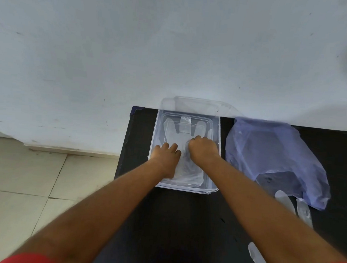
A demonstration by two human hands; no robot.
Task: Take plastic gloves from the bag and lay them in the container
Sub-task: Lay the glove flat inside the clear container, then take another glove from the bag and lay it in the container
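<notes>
A clear plastic container (216, 121) stands on the black table (184, 221) against the wall. A see-through plastic glove (183, 129) lies flat inside it, fingers pointing to the wall. Both hands rest on this glove. My left hand (166, 157) lies palm down on its near left part with fingers curled. My right hand (202, 150) is knuckles up with fingertips pressed or pinched on the glove's middle. The pale blue bag (275, 155) lies crumpled right of the container.
The container's clear lid (199, 104) leans up against the wall behind it. More clear gloves (304, 210) lie on the table near the bag's mouth, and another (256, 256) at the lower right. The table's left edge drops to a tiled floor (37, 185).
</notes>
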